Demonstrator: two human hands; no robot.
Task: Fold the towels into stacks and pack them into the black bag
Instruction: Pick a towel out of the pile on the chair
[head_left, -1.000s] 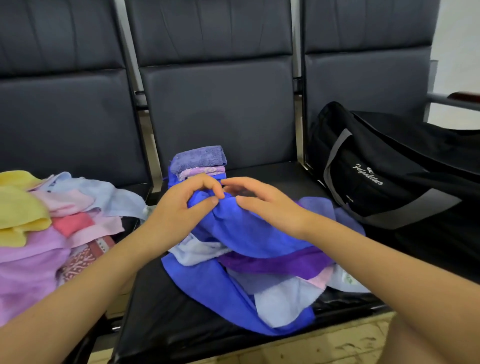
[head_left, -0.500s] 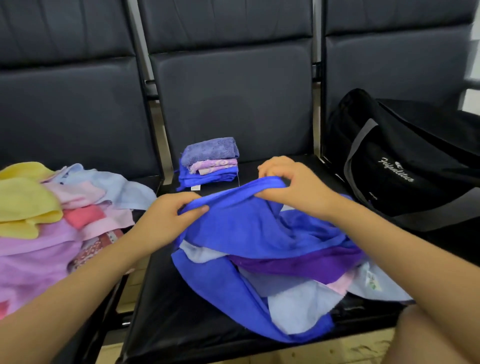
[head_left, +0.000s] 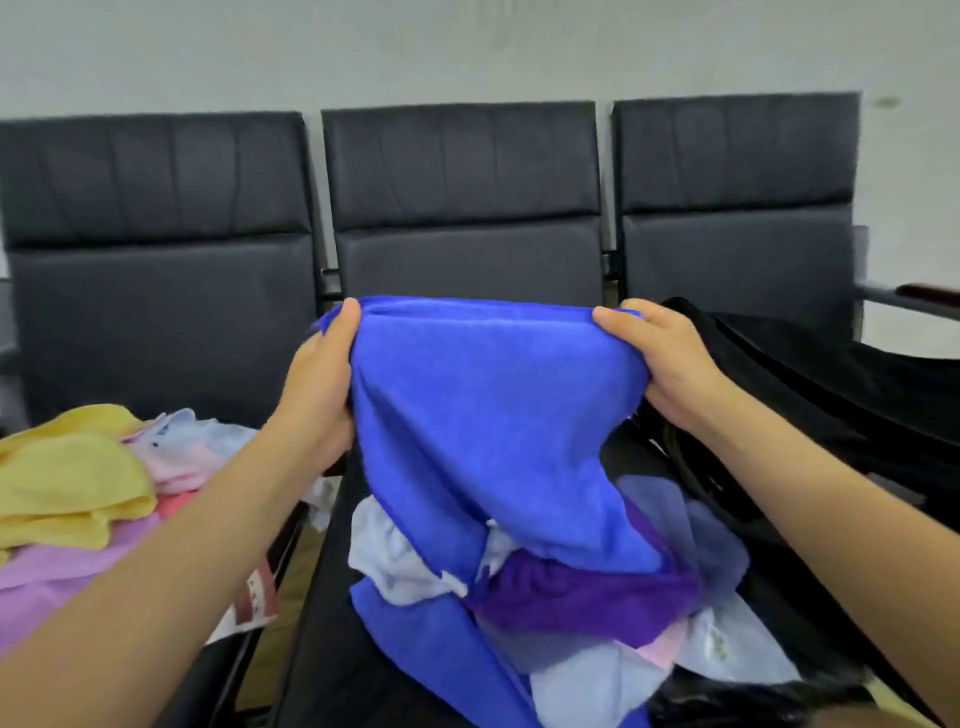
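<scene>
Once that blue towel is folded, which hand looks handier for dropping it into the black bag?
Probably the right hand. It grips the blue towel's right end and sits right next to the black bag. The left hand grips the other end, nearer the loose pile.

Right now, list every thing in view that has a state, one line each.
Blue towel: lifted, stretched between both hands.
Left hand: grips towel's left edge.
Right hand: grips towel's right edge.
Towel pile: unfolded, heaped on middle seat.
Yellow towel: crumpled, left seat.
Black bag: on right seat.
</scene>
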